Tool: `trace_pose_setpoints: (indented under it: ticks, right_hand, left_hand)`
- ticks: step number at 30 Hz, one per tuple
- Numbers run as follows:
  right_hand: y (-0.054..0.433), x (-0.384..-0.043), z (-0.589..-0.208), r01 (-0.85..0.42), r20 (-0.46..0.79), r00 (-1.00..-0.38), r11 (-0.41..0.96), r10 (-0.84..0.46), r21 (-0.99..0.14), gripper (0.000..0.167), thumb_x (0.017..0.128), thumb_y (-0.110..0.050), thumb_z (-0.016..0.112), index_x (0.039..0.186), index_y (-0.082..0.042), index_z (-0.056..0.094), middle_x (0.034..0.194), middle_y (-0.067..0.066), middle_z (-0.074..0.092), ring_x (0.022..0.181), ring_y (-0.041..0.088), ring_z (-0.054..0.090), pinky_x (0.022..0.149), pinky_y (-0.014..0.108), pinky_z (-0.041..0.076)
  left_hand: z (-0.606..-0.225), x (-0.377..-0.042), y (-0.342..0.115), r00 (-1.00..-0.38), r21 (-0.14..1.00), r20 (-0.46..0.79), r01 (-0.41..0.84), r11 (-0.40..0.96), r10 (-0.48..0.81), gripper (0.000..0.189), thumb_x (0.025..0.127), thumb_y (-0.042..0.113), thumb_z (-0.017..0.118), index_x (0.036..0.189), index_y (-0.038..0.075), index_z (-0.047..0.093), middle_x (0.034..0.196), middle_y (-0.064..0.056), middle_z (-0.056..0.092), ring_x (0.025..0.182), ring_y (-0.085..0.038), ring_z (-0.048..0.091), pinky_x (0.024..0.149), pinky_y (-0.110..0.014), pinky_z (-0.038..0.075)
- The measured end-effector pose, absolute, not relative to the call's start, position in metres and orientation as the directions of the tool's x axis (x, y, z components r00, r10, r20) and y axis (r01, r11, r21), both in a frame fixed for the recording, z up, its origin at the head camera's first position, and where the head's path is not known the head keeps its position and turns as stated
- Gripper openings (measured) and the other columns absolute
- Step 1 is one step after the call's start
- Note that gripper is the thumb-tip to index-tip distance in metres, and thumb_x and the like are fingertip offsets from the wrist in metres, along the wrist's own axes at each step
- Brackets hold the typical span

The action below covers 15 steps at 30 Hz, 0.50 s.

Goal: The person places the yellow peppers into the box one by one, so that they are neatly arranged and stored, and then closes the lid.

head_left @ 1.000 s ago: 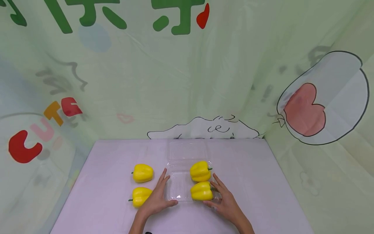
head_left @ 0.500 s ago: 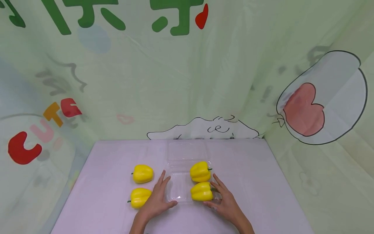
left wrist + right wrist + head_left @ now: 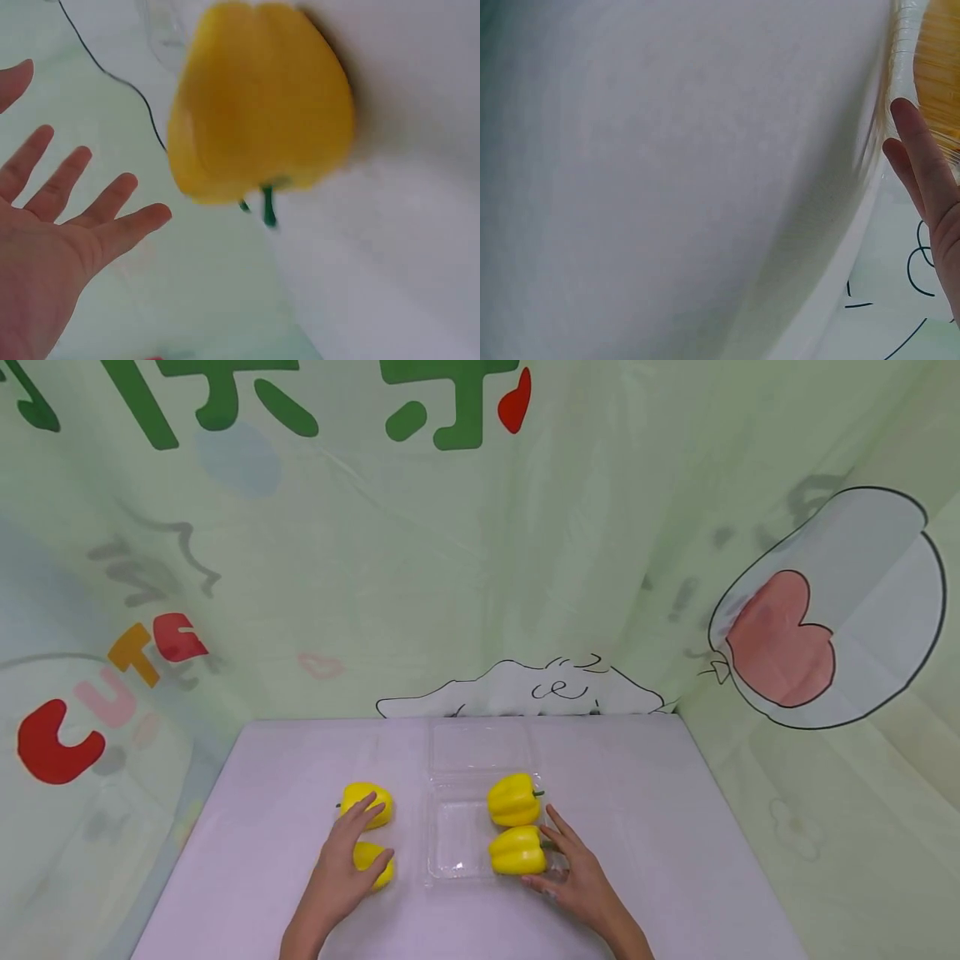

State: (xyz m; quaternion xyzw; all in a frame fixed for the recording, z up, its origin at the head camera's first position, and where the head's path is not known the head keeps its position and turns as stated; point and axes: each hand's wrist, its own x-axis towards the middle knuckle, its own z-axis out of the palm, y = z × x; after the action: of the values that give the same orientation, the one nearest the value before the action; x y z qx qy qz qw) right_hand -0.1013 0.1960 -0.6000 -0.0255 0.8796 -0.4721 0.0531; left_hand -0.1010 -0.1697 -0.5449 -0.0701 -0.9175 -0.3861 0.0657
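Yellow pepper (image 3: 261, 105) lay near the spread, empty fingers of left hand (image 3: 337, 870), right hand (image 3: 576, 878), fingers straight, touched clear box (image 3: 459, 837).

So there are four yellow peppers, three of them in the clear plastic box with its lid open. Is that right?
Not quite: the head view shows two yellow peppers in the clear plastic box, not three; the other two lie to its left. The lid is open.

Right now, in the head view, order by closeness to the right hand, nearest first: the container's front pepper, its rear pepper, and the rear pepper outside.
1. Front pepper in the container, beside the right hand.
2. Inside rear pepper, just behind the first.
3. Outside rear pepper, over at left.
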Motion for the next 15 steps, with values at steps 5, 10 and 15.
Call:
trace_pose_setpoints:
  ticks: [5,10,15]
  right_hand:
    - [0.195,-0.101,-0.598,0.012,-0.075,-0.993,0.552,-0.091,-0.834,0.09,0.074,-0.025,0.098,0.151,-0.003,0.056,0.178,0.004,0.027,0.131,0.037,0.066,0.088,0.031,0.067]
    - [0.195,-0.1,-0.598,0.015,-0.079,-0.993,0.552,-0.091,-0.834,0.091,0.074,-0.027,0.098,0.151,-0.004,0.056,0.178,0.003,0.026,0.131,0.036,0.066,0.089,0.031,0.067]
    - [0.196,-0.101,-0.598,0.02,-0.084,-0.992,0.546,-0.092,-0.838,0.091,0.074,-0.026,0.098,0.152,-0.004,0.056,0.178,0.003,0.026,0.132,0.036,0.065,0.089,0.031,0.067]
  left_hand:
    - [-0.549,-0.095,-0.197,-0.995,0.699,0.084,0.099,0.708,0.056,0.067,0.088,0.016,0.085,0.149,0.012,0.059,0.167,-0.012,0.045,0.154,-0.044,0.04,0.121,-0.073,0.038]
    - [-0.562,-0.091,-0.213,-0.998,0.712,-0.066,-0.043,0.7,0.005,0.068,0.091,0.028,0.083,0.152,0.013,0.056,0.17,-0.014,0.04,0.156,-0.044,0.037,0.123,-0.073,0.034]
    - [-0.58,-0.09,-0.22,-0.985,0.744,-0.171,-0.147,0.652,-0.027,0.075,0.092,0.037,0.083,0.156,0.015,0.051,0.172,-0.014,0.038,0.159,-0.043,0.033,0.126,-0.069,0.033]
